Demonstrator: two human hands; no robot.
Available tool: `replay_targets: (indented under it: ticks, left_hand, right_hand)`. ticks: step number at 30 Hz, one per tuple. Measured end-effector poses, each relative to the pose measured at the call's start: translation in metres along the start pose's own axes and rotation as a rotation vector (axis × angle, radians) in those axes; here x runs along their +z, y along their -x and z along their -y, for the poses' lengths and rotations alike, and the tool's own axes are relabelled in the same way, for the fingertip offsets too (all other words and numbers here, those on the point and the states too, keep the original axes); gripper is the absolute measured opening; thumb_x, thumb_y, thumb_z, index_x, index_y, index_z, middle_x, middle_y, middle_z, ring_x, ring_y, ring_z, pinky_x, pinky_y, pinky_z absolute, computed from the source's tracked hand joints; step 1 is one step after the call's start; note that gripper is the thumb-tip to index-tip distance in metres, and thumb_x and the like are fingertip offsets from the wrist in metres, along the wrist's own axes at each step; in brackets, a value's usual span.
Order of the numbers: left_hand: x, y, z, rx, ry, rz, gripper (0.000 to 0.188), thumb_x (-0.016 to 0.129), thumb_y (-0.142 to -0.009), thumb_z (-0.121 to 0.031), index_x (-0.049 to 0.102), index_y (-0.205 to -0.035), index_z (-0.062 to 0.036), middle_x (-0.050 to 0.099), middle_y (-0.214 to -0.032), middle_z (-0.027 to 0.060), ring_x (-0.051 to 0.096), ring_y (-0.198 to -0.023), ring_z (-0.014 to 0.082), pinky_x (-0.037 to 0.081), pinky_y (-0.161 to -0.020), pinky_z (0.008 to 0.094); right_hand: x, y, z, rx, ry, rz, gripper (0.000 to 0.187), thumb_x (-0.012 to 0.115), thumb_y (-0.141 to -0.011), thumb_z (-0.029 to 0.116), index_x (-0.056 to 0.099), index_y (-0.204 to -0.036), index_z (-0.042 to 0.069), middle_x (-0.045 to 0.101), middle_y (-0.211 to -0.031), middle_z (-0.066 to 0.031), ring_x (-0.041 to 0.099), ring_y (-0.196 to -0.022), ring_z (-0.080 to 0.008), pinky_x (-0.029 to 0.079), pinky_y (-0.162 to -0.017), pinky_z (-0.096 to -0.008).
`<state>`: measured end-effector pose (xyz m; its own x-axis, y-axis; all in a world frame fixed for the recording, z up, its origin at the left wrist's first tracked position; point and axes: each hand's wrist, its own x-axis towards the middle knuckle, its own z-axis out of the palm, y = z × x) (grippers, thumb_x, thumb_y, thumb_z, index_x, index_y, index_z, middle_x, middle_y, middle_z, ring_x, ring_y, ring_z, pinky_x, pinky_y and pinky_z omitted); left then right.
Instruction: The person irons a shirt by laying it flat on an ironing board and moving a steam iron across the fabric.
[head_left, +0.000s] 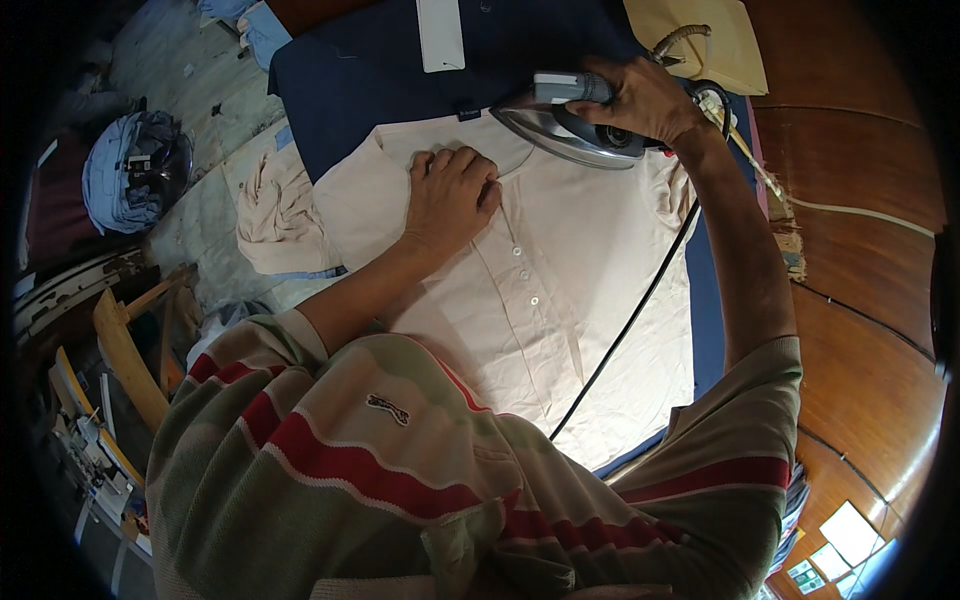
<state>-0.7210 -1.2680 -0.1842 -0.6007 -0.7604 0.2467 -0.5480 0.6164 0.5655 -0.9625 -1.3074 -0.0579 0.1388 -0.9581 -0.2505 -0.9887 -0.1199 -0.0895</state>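
A cream shirt (610, 250) with a short button placket lies spread on a dark blue cloth (340, 85). My right hand (645, 100) is wrapped round the handle of a steam iron (575, 140). The iron's metal soleplate rests near the shirt's shoulder, right of the neckline, its tip pointing left. My left hand (452, 195) lies on the shirt beside the neck opening, fingers bent and drawn together on the fabric at the top of the placket. Its fingertips are partly hidden.
The iron's black cord (640, 310) runs down across the shirt. A white card (440, 35) and a yellow envelope (740, 45) lie at the far side. Crumpled cream cloth (280, 215) sits at the left, with a blue bundle (125, 175) beyond. Wooden panelling (860, 270) stands at the right.
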Motion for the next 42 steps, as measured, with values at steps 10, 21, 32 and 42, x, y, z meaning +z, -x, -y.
replay_targets:
  ticks: [10,21,32,42]
  left_hand:
    - [0.003,-0.001,0.002,0.019,0.002,-0.043,0.01,0.061,-0.074,-0.021,0.059,-0.08,-0.0137,0.055,-0.084,-0.0005,0.05,-0.086,0.0172,0.029,-0.087,0.039]
    - [0.0,-0.001,-0.001,0.01,0.004,-0.007,0.011,0.063,-0.074,-0.02,0.059,-0.081,-0.013,0.055,-0.087,-0.0009,0.05,-0.089,0.0179,0.03,-0.086,0.0371]
    - [0.002,-0.002,0.001,0.001,-0.003,-0.014,0.011,0.062,-0.074,-0.021,0.059,-0.081,-0.013,0.056,-0.086,-0.0009,0.05,-0.088,0.0187,0.029,-0.086,0.0364]
    - [0.001,-0.001,0.001,0.011,0.024,-0.023,0.01,0.062,-0.074,-0.02,0.059,-0.081,-0.013,0.056,-0.086,-0.0004,0.05,-0.088,0.0181,0.029,-0.088,0.0379]
  right_hand:
    - [-0.001,0.007,0.008,-0.055,0.002,-0.031,0.051,0.065,-0.073,0.048,0.059,-0.106,0.01,0.065,-0.072,-0.0157,0.065,-0.071,-0.0307,0.051,-0.068,-0.039]
    - [0.022,0.075,-0.014,0.425,-0.218,-0.152,0.059,0.06,-0.075,0.057,0.061,-0.102,0.005,0.064,-0.071,-0.0182,0.065,-0.072,-0.0328,0.05,-0.068,-0.0393]
    - [0.028,0.113,0.033,0.283,-0.293,-0.149,0.048,0.063,-0.075,0.05,0.062,-0.094,0.005,0.063,-0.067,-0.0169,0.065,-0.065,-0.0304,0.051,-0.063,-0.0378]
    - [0.01,0.04,0.012,0.223,-0.167,-0.178,0.058,0.06,-0.077,0.057,0.062,-0.097,0.002,0.064,-0.069,-0.0184,0.065,-0.068,-0.0326,0.05,-0.064,-0.039]
